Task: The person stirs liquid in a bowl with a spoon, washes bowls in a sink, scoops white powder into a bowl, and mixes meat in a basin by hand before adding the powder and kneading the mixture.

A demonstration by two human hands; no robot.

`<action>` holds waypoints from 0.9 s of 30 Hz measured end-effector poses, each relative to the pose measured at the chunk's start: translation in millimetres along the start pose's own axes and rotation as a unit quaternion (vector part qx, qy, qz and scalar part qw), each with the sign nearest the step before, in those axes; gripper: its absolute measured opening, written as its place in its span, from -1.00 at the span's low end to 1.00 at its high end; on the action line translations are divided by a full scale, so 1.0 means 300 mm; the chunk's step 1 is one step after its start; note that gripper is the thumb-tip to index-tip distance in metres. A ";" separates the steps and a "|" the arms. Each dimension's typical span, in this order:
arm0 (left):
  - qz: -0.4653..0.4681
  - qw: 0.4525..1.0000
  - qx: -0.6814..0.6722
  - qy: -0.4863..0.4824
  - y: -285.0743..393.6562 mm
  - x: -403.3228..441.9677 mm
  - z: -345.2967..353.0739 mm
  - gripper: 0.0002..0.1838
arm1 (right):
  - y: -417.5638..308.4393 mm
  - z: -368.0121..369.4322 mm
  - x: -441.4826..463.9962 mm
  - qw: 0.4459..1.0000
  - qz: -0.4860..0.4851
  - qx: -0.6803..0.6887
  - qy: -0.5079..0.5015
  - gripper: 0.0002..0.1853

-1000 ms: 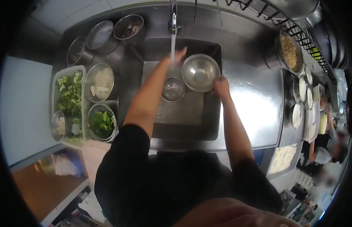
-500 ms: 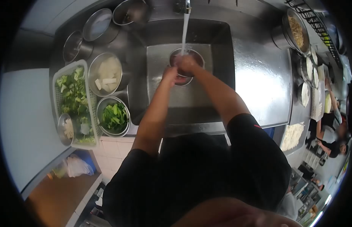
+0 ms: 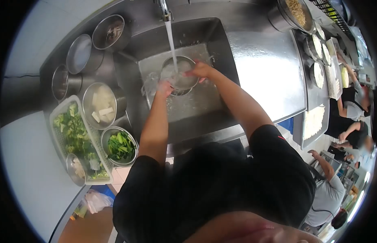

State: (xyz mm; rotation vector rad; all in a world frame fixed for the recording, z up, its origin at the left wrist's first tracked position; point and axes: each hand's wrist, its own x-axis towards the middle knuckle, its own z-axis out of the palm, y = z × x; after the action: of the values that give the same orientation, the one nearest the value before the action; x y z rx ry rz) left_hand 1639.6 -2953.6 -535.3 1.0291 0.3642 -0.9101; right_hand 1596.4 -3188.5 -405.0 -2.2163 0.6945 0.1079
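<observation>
Inside the sink [image 3: 188, 115], a round metal bowl [image 3: 186, 83] sits under the stream from the faucet [image 3: 166, 11]. Water pours into it and splashes over its left side. My left hand [image 3: 165, 88] is closed on the bowl's lower left edge. On the opposite side, my right hand [image 3: 201, 71] grips the right rim, its fingers partly over the edge. Part of a second metal rim [image 3: 182, 93] shows just below the bowl. Splashing water blurs what the bowl contains.
Left of the sink stand a bowl of white chunks [image 3: 103, 106], a bowl of leafy greens [image 3: 120, 145], a broccoli basket [image 3: 100, 148] and several metal pots. A pot of shredded food [image 3: 296, 12] stands at upper right. Co-workers [image 3: 328, 190] are at far right.
My hands have moved apart, from together over the bowl to its two sides. Water now splashes out on the left. The view has turned, and a co-worker shows more fully at lower right.
</observation>
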 end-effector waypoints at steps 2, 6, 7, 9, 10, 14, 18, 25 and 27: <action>0.052 0.998 0.040 -0.008 0.001 -0.014 -0.013 -0.55 | 0.073 -0.018 0.050 0.796 -0.209 -0.460 -0.334 -0.43; -0.101 0.958 0.003 0.267 -0.059 -0.033 -0.022 -0.27 | 0.132 -0.101 -0.234 0.939 -0.023 -0.319 -0.130 -0.43; -0.178 0.948 0.053 0.258 -0.144 0.062 -0.118 -0.27 | 0.142 -0.128 -0.307 0.935 -0.021 -0.326 -0.140 -0.45; -0.055 0.960 0.238 0.137 -0.292 0.118 -0.141 -0.38 | 0.192 -0.173 -0.445 0.915 -0.053 -0.349 -0.197 -0.43; -0.033 0.967 0.217 0.132 -0.340 0.149 -0.118 -0.46 | 0.207 -0.186 -0.487 0.924 0.001 -0.331 -0.191 -0.42; -0.119 0.971 -0.006 0.208 -0.364 0.370 -0.060 -0.55 | 0.284 -0.231 -0.607 0.871 -0.033 -0.379 -0.312 -0.39; -0.148 0.969 -0.044 0.195 -0.115 0.473 -0.123 -0.58 | 0.317 -0.212 -0.645 0.897 -0.012 -0.326 -0.300 -0.39; -0.037 0.993 -0.065 0.094 -0.104 0.350 0.121 -0.58 | 0.267 -0.113 -0.450 0.966 0.119 -0.120 -0.195 -0.51; 0.085 0.978 0.178 0.063 -0.009 0.298 0.126 -0.55 | 0.218 -0.059 -0.268 0.974 0.189 0.083 -0.090 -0.67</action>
State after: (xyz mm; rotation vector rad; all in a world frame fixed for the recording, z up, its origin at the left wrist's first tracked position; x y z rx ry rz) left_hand 1685.3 -3029.0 -576.0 1.4295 0.2174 -0.7730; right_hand 1492.4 -3200.4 -413.4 -1.8677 0.9771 0.4227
